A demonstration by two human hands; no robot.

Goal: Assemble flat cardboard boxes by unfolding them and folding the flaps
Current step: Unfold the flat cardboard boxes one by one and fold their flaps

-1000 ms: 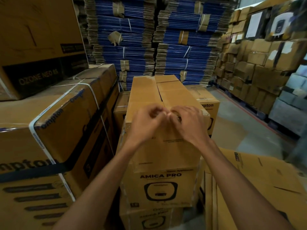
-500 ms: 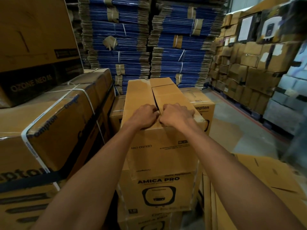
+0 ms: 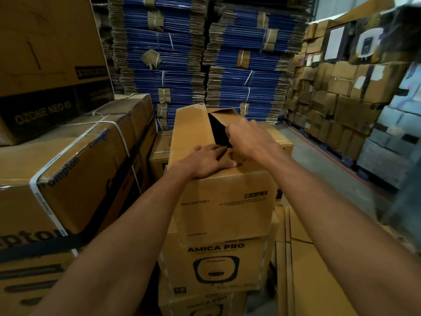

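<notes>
A brown cardboard box (image 3: 225,201) printed "CEILING FAN" upside down stands in front of me on a stack of "AMICA PRO" cartons (image 3: 216,265). Its left top flap (image 3: 190,126) lies flat. My left hand (image 3: 208,159) presses flat on the near end of that flap, fingers spread. My right hand (image 3: 249,139) grips the edge of the right top flap (image 3: 227,115), which is lifted, leaving a dark wedge-shaped gap (image 3: 217,131) into the box.
Large strapped Crompton cartons (image 3: 68,169) stand close on my left. Flat brown cardboard sheets (image 3: 303,270) lie at lower right. Bundled blue flat boxes (image 3: 182,65) are piled behind. More cartons (image 3: 337,99) line the right wall beside an open floor aisle (image 3: 323,179).
Both fists were together on the closed top seam. Now the right hand has pulled the right flap up and open, and the left hand has flattened onto the left flap.
</notes>
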